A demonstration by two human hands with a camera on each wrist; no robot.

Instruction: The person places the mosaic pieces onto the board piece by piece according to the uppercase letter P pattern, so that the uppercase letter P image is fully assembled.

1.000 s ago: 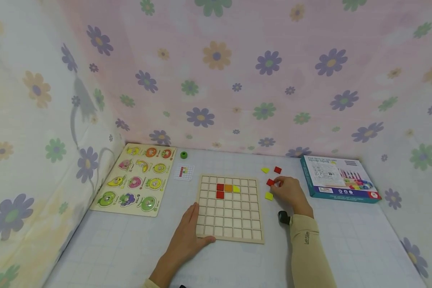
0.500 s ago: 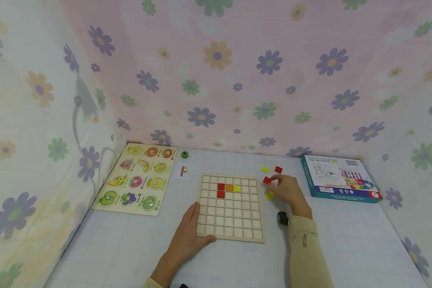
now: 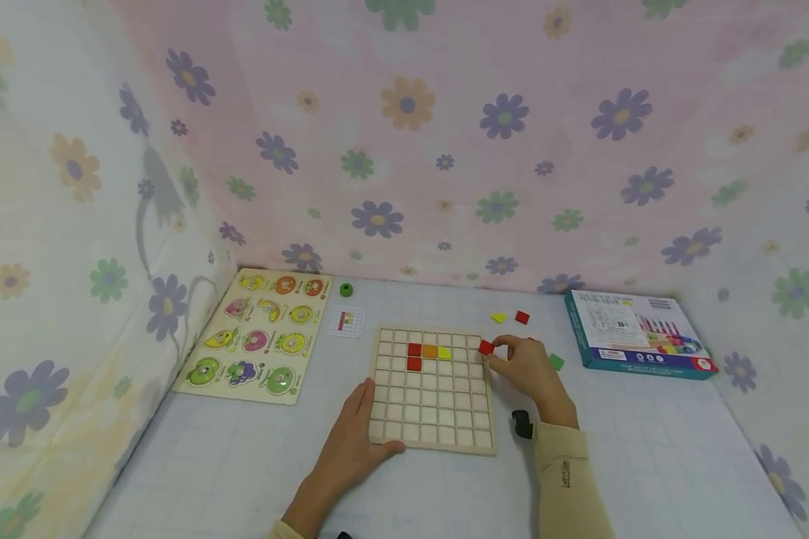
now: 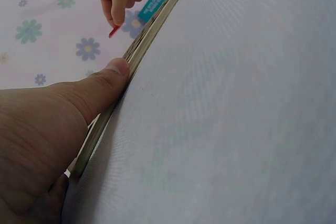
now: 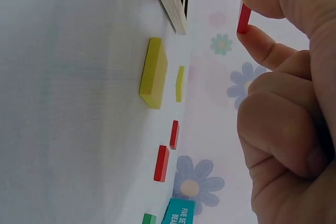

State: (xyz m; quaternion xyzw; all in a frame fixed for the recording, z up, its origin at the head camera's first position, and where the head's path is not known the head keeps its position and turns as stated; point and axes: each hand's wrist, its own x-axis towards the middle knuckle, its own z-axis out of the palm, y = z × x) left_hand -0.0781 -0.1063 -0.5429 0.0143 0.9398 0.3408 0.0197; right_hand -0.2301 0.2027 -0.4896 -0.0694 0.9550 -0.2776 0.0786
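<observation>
My right hand [image 3: 529, 374] pinches a red square tile [image 3: 486, 347] between thumb and fingertip, at the right rim of the wooden grid board [image 3: 426, 413]. In the right wrist view the pinched red tile [image 5: 245, 4] is held edge-on, above the table. My left hand [image 3: 350, 442] rests at the board's lower left corner, fingers straight along the left side and thumb against the front edge. Upper cells of the board hold two red tiles [image 3: 414, 349], an orange tile [image 3: 430, 352] and a yellow rounded tile [image 3: 444, 352].
Loose yellow [image 3: 498, 317], red [image 3: 522, 317] and green tiles [image 3: 556, 362] lie right of the board. A pattern card [image 3: 346, 322], green bead [image 3: 346, 290] and fruit puzzle [image 3: 249, 337] are on the left. A teal-edged box [image 3: 637, 333] lies at the right.
My right hand has carried the red tile left, from among the loose tiles to the board's rim. A green tile now shows behind the hand. My left hand has stayed in place.
</observation>
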